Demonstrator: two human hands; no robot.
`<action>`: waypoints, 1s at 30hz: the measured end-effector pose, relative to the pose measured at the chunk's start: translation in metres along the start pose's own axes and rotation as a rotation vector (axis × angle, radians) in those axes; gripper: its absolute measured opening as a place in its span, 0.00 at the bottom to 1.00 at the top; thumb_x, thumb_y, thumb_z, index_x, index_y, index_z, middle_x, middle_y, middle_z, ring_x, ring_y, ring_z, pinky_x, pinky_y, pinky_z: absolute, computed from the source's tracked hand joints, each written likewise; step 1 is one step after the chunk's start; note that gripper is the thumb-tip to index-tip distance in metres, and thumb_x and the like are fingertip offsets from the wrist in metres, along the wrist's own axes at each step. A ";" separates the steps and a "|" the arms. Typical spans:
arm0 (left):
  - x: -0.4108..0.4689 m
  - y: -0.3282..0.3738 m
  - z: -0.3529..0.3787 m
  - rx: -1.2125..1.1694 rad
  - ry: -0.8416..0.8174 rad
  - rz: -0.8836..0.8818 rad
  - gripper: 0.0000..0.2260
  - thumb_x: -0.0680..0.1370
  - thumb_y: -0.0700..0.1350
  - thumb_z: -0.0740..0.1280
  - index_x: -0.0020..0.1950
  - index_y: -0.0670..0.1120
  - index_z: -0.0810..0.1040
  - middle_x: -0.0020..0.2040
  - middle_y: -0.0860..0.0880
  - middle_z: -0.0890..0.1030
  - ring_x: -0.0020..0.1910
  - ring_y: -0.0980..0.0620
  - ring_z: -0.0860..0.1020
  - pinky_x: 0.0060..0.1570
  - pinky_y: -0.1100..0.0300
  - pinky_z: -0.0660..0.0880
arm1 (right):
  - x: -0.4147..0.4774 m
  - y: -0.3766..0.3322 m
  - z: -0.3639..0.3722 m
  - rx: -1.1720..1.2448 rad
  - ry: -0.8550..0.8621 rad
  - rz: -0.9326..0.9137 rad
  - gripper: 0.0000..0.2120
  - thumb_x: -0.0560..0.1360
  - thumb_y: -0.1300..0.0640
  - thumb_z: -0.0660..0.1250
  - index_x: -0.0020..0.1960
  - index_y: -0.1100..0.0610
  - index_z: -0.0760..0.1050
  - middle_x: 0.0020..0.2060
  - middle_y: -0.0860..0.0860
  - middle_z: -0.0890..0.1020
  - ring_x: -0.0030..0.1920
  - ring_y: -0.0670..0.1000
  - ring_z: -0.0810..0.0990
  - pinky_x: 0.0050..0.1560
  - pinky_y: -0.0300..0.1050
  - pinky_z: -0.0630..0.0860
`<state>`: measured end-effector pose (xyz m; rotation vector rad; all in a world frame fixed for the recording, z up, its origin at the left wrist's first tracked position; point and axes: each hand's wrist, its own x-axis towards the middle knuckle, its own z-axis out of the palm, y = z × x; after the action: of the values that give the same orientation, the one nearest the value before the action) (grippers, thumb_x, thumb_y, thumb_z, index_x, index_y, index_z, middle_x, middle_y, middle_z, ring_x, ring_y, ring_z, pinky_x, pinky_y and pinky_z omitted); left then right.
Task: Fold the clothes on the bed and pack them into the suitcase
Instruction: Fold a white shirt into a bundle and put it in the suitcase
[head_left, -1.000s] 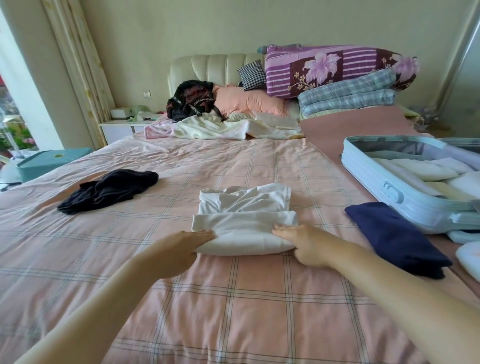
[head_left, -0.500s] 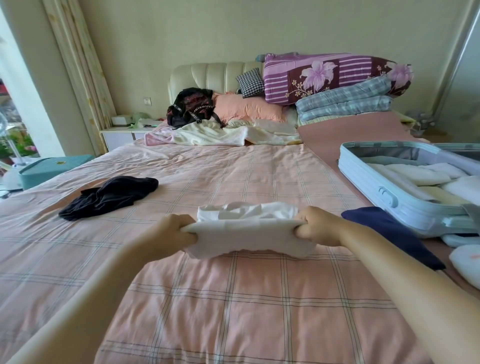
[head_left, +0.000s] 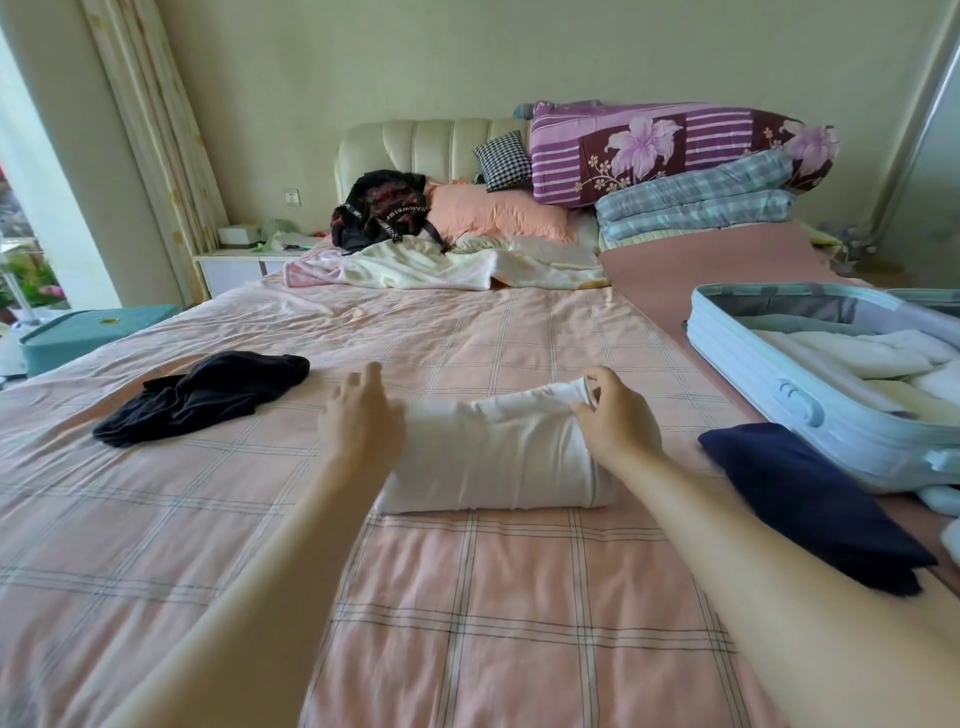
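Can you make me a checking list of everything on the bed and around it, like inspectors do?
Surface: pink checked bed sheet, a bit wrinkled.
Job's things: white garment folded mid-bed; black garment crumpled at left; navy garment folded beside open suitcase, which holds pale clothes.
Clutter: backpack, pink pillow, stacked quilts, loose blanket at headboard.
Hands: left hand open at the white garment's left end; right hand pinches its far right corner.
Cables: nothing seen.
Surroundings: curtain, nightstand, teal box at left.
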<state>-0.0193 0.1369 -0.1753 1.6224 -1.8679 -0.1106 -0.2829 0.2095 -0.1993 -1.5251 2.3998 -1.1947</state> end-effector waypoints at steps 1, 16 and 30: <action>-0.001 0.009 0.006 0.049 0.018 0.089 0.20 0.80 0.45 0.63 0.72 0.48 0.69 0.67 0.45 0.75 0.64 0.42 0.73 0.61 0.48 0.70 | 0.001 0.001 0.005 -0.049 0.000 -0.008 0.22 0.80 0.54 0.65 0.73 0.53 0.66 0.64 0.54 0.78 0.61 0.59 0.77 0.55 0.50 0.72; -0.024 -0.034 0.049 0.197 -0.502 0.412 0.44 0.69 0.77 0.41 0.79 0.56 0.56 0.80 0.57 0.54 0.80 0.54 0.50 0.77 0.46 0.49 | -0.019 0.033 0.024 -0.496 -0.445 -0.317 0.29 0.84 0.41 0.44 0.82 0.51 0.50 0.82 0.50 0.51 0.81 0.50 0.48 0.79 0.53 0.49; -0.027 -0.083 0.020 0.079 -0.307 0.700 0.22 0.77 0.47 0.71 0.70 0.44 0.76 0.65 0.44 0.79 0.58 0.41 0.82 0.55 0.47 0.79 | -0.023 0.071 -0.024 -0.318 -0.084 -0.875 0.24 0.59 0.61 0.84 0.32 0.52 0.67 0.30 0.45 0.73 0.29 0.46 0.67 0.31 0.39 0.62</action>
<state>0.0422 0.1354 -0.2409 0.9483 -2.5989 0.0192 -0.3344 0.2565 -0.2348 -2.8157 1.9414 -0.7794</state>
